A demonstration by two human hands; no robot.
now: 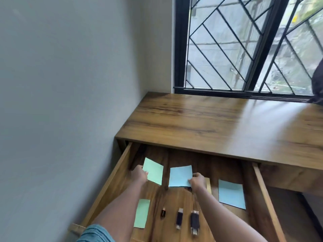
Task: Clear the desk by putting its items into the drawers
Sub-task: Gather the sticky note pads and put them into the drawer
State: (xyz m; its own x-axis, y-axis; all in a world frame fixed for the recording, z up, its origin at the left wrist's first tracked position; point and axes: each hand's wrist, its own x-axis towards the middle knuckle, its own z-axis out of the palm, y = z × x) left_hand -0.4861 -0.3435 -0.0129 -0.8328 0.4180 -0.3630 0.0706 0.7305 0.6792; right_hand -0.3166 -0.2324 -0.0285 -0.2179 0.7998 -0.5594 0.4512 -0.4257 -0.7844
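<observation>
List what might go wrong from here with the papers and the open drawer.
1. The left hand pinches only the corner of the green sheet, so it may crease or slip.
2. The blue sheet in the right hand lies against a wooden divider and could snag or bend there.
3. The drawer is pulled far out; the loose small dark items near its front may roll when it is pushed shut.

Grey wall (70, 84), barred window (244, 44)
</observation>
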